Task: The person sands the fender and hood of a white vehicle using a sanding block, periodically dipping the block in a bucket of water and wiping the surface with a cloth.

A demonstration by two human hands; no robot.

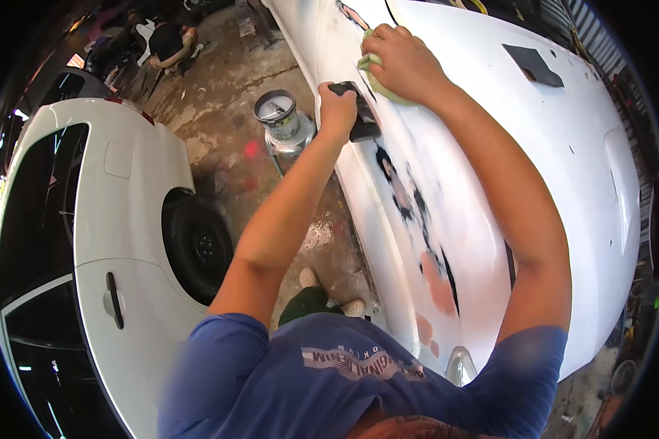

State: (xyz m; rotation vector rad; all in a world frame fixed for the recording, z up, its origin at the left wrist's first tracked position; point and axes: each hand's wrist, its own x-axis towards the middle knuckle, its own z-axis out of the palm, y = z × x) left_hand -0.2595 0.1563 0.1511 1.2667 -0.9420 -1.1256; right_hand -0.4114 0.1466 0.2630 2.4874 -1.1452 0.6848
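My left hand (337, 112) grips a black sanding block (366, 126) against the side of a white car body panel (447, 190). Farther up and to the right, my right hand (406, 64) is closed on a pale green cloth (370, 61), pressing it on the same panel. Bare patches run along the panel in black, pinkish-brown and grey, with white, hazy paint around them. A dark square sheet (532, 66), perhaps sandpaper, lies on the white surface right of my right hand. My fingertips under the cloth are partly hidden.
A bucket (280, 113) of greyish liquid stands on a metal container left of my left hand. Another white car (135, 190) is parked at the left. A person (170, 44) crouches far off at the upper left. The concrete floor (223, 110) is stained and wet.
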